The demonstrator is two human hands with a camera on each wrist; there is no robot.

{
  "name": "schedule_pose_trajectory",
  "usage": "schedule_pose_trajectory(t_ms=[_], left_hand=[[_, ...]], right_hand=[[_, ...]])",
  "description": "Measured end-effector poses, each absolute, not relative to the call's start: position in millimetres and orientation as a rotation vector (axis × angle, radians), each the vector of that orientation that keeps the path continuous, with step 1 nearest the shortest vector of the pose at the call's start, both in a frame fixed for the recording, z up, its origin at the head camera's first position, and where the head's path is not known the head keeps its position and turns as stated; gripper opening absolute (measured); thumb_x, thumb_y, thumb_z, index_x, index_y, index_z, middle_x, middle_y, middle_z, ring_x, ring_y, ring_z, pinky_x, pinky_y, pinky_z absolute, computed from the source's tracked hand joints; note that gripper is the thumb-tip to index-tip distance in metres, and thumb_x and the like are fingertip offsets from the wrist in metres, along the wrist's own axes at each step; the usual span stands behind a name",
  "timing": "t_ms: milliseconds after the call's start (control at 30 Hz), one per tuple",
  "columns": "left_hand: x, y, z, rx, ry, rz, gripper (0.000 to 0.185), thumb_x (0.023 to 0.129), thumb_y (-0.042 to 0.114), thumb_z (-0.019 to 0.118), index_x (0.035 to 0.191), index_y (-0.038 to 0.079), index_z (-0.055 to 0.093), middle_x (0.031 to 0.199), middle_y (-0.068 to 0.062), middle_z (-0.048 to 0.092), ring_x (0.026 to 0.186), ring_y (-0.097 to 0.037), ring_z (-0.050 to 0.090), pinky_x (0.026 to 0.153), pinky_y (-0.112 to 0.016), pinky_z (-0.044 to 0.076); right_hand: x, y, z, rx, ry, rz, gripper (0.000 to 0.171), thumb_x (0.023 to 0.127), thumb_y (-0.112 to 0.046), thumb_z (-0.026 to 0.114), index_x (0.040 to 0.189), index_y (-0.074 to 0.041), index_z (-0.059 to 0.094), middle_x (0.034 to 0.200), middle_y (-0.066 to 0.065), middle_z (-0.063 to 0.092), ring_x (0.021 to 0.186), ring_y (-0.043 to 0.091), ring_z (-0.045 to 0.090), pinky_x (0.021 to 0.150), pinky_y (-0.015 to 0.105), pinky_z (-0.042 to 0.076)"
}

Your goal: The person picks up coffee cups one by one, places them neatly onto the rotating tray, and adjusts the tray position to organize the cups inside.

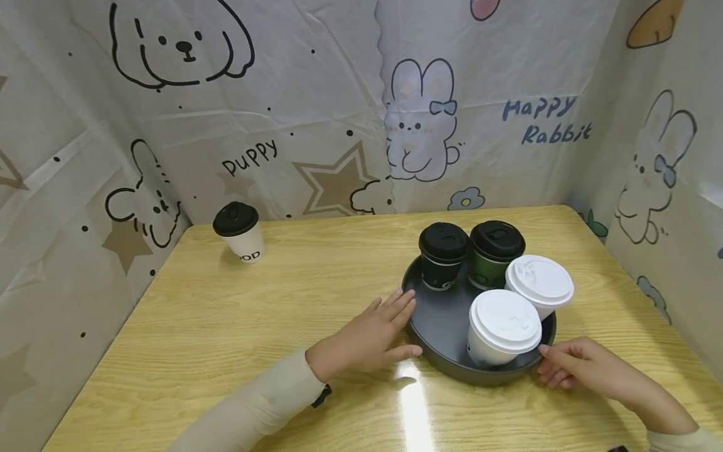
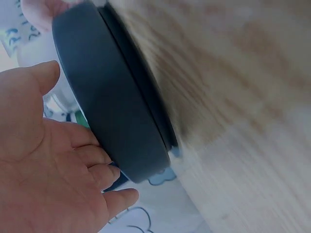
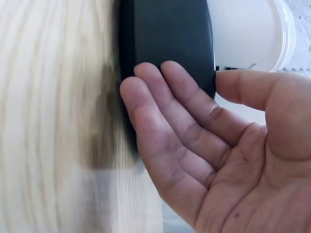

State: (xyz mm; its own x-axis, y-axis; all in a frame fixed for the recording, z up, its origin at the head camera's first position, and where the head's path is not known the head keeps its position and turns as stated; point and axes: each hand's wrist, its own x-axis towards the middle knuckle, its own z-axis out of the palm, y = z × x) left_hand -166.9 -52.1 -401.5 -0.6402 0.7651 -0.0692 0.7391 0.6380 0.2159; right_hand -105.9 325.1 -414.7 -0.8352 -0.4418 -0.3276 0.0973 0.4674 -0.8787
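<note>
A round dark tray (image 1: 437, 323) sits on the wooden table and carries several lidded paper cups. Toward its back stand a black cup (image 1: 442, 260) and a green cup (image 1: 491, 267) with a black lid; two white-lidded cups (image 1: 504, 326) stand to the front and right. My left hand (image 1: 373, 336) is at the tray's left side, its fingers extended to the rim and the thumb spread apart. On the front right, my right hand (image 1: 587, 367) pinches the tray's edge. In the right wrist view its curled fingers (image 3: 180, 107) lie along the outer wall, thumb at the rim.
A white cup (image 1: 245, 242) with a black lid stands alone at the table's back left. Printed cloth (image 1: 327, 113) with cartoon animals hangs behind and along both sides of the table (image 1: 226, 314).
</note>
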Motion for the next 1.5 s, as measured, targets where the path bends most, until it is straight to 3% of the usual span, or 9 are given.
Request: schedule_pose_trajectory(t_ms=[267,600,900,1200,1500], left_hand=[[-140.7,-50.6,-402.3,1.390,2.673,0.196,0.081,0.097,0.060,0.035,0.153,0.004,0.017,0.161,-0.011,0.009,0.147,-0.026,0.007,0.115,-0.051,0.020],[-129.0,-44.3,-399.4,1.468,2.637,0.131,0.080,0.097,0.061,0.029,0.153,0.005,0.018,0.160,-0.009,0.011,0.148,-0.026,0.008,0.115,-0.047,0.020],[-142.1,-49.7,-400.1,1.463,2.635,0.217,0.076,0.098,0.058,0.032,0.152,0.005,0.022,0.160,-0.011,0.014,0.147,-0.027,0.009,0.115,-0.048,0.022],[-170.1,-65.8,-400.2,1.288,2.712,0.302,0.076,0.098,0.055,0.039,0.153,0.005,0.021,0.160,-0.010,0.011,0.147,-0.026,0.010,0.115,-0.049,0.021],[-180.5,-64.5,-402.9,1.262,2.734,0.264,0.077,0.099,0.054,0.040,0.153,0.004,0.018,0.161,-0.008,0.008,0.147,-0.026,0.009,0.115,-0.049,0.020]], right_hand=[[-121.5,345.3,-416.0,-0.287,2.225,-1.378,0.052,0.107,-0.017,0.028,0.096,0.022,0.060,0.089,0.010,0.070,0.075,0.010,0.067,0.065,0.028,0.056],[-129.3,351.3,-423.2,-0.210,2.274,-1.391,0.063,0.108,-0.026,0.021,0.092,0.021,0.060,0.082,0.005,0.071,0.073,0.008,0.068,0.065,0.029,0.057],[-125.0,349.6,-422.2,-0.176,2.402,-1.320,0.053,0.107,-0.016,0.026,0.094,0.021,0.062,0.086,0.014,0.070,0.072,0.006,0.066,0.064,0.027,0.056],[-107.8,337.9,-423.1,-0.312,2.249,-1.418,0.051,0.107,-0.017,0.030,0.099,0.023,0.060,0.089,0.011,0.070,0.075,0.010,0.067,0.065,0.028,0.056],[-95.1,315.5,-414.9,-0.336,2.223,-1.354,0.038,0.103,-0.018,0.044,0.100,0.013,0.066,0.090,0.017,0.070,0.075,0.014,0.067,0.066,0.029,0.056]])
